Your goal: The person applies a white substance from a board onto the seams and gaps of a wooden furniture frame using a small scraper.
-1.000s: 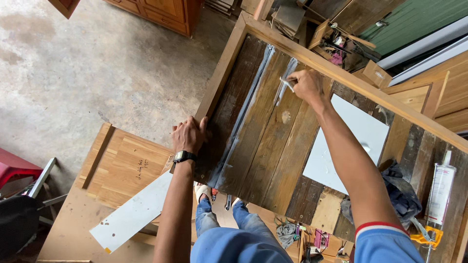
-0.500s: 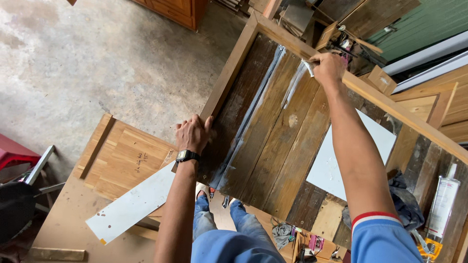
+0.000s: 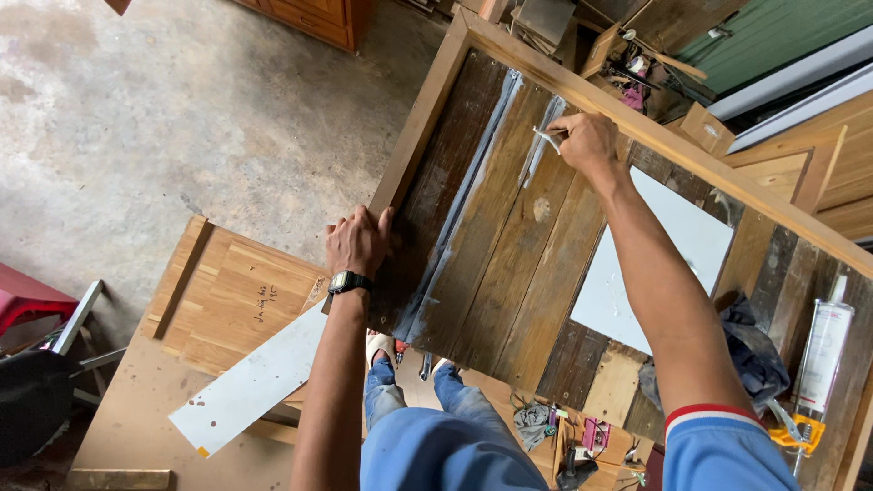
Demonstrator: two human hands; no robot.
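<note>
Small pale tool [image 3: 548,136], mostly hidden inside right hand [image 3: 589,141].

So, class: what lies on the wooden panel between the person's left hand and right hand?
In the head view, dark planks and a long grey sealant bead lie between the left hand and right hand.

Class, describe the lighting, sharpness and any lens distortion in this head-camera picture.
Head view: soft, even daylight, no harsh shadows; right hand and left hand on the plank panel look sharp; pale sheen on the grey sealant lines; wide-angle lens makes the frame edges converge.
</note>
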